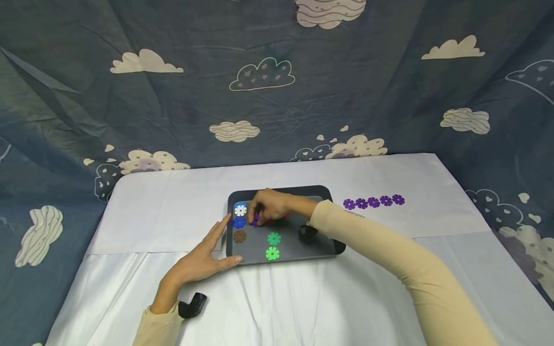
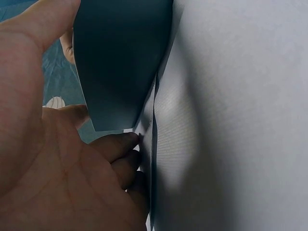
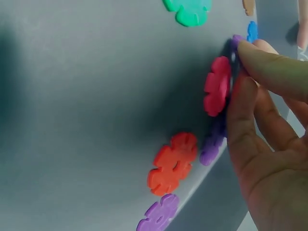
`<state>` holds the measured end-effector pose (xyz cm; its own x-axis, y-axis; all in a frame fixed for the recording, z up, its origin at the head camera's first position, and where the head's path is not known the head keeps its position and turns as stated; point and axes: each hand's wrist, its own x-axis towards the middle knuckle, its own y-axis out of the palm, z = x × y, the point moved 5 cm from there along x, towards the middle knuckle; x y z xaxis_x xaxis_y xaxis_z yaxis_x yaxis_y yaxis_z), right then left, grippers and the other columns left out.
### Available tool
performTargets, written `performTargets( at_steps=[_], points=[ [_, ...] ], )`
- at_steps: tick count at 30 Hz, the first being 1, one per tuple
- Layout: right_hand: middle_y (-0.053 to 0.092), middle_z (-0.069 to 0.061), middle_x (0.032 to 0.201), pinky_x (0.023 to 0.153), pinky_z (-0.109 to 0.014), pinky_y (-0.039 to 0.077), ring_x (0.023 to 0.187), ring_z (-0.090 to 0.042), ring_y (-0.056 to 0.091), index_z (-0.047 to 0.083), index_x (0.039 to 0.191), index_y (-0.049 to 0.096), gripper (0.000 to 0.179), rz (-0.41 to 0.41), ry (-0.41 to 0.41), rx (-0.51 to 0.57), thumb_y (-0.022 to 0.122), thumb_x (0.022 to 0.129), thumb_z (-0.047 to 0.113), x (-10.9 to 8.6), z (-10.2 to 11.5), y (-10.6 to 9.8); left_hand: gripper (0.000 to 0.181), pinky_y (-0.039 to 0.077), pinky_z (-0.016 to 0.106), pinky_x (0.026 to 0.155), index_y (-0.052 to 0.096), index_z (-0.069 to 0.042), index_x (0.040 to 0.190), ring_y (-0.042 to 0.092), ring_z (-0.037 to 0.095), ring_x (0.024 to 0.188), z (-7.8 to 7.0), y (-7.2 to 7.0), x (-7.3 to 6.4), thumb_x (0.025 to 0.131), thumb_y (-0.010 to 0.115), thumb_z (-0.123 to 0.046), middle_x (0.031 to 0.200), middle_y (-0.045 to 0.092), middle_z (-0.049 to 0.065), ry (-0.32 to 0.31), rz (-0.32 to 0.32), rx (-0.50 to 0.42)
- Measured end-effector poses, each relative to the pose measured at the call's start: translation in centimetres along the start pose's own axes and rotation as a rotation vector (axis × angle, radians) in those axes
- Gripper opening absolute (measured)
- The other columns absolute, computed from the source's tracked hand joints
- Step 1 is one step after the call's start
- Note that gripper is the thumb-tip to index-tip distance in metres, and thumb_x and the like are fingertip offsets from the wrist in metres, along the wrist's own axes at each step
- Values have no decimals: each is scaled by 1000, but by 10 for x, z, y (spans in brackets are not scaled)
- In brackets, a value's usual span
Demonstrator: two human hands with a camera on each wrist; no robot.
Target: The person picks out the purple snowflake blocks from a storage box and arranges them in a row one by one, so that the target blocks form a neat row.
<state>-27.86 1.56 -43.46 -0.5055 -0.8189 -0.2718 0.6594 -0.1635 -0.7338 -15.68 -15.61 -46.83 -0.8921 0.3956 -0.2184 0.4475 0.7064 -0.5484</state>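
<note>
My right hand (image 1: pixel 271 204) reaches over the dark grey tray (image 1: pixel 255 250) and pinches a purple notched flower-shaped disc (image 1: pixel 255 220) between thumb and fingers. In the right wrist view a pink disc (image 3: pixel 217 86) lies right beside the fingertips, with an orange-red disc (image 3: pixel 173 164) and a light purple disc (image 3: pixel 158 214) farther along. My left hand (image 1: pixel 199 259) spreads its thumb and fingers at the tray's near left corner, touching its side. A white disc (image 1: pixel 240 210), a blue disc (image 1: pixel 239 222) and a brown disc (image 1: pixel 240 236) lie along the tray's left side.
A teal disc (image 1: pixel 274 239) and a bright green disc (image 1: pixel 272 253) lie near the tray's front middle. Right of the tray, a row of several purple discs (image 1: pixel 374 202) rests on the white cloth (image 1: pixel 372 288). A cloud-patterned curtain (image 1: pixel 259 105) hangs behind.
</note>
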Motion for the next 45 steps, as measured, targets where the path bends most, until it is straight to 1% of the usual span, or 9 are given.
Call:
performTargets(
  at_steps=[5,9,15,21,27,34,37,42,45],
  points=[
    [75,-4,106,77,-20,55,89,-12,68,8,103,78,19,43,-20,47,76,86,-1,-9,4,-6,106,11,73,116,0,-35,162,-3,40,155,1,1,1,87,74,-50,169,-1,16,6,-3,3],
    [73,-7,111,78,-22,56,91,-16,69,7,106,77,22,50,-45,79,71,88,-4,-20,9,-13,106,12,73,115,0,-35,162,-3,41,155,1,1,1,88,74,-50,169,0,16,5,-3,8],
    [73,-7,115,82,-24,57,97,-18,71,8,106,77,20,-11,-121,87,71,89,-1,-37,17,-26,106,11,74,115,0,-35,162,-4,41,155,0,0,1,88,74,-50,169,-1,16,-4,0,2],
    [74,-4,108,78,-25,58,88,-12,70,9,107,76,17,-83,-151,119,73,90,5,-60,20,-37,106,11,74,115,0,-34,162,-3,41,155,1,-1,1,87,74,-51,169,-1,15,-8,1,8],
    [73,-6,105,71,-28,55,79,-18,64,7,110,75,17,-163,-136,189,69,94,7,-84,15,-48,106,10,74,115,1,-36,162,-4,40,155,1,-1,1,87,74,-50,169,-1,16,-17,2,3],
    [72,-8,109,84,-28,57,93,-28,67,9,110,74,17,-247,-101,328,68,95,4,-114,-4,-55,107,10,73,116,0,-36,162,-4,40,155,1,0,2,86,75,-52,169,-2,16,-14,2,7],
    [71,-10,111,84,-28,57,94,-32,67,6,111,73,17,-293,-84,383,68,95,5,-129,-12,-55,107,11,73,115,0,-37,162,-3,41,155,2,-1,2,86,74,-52,168,-3,18,-17,4,14],
    [71,-12,113,84,-28,58,96,-29,70,5,113,72,19,-385,-31,419,70,95,9,-156,-30,-57,107,12,75,114,1,-36,162,-2,42,154,2,-1,1,86,74,-53,168,-3,19,-22,0,12],
    [72,-11,109,80,-26,57,93,-25,70,7,113,72,18,-436,17,416,70,95,12,-174,-41,-59,106,12,76,114,1,-36,162,0,43,154,2,-1,0,86,74,-52,168,-3,19,-21,2,5]
  ],
)
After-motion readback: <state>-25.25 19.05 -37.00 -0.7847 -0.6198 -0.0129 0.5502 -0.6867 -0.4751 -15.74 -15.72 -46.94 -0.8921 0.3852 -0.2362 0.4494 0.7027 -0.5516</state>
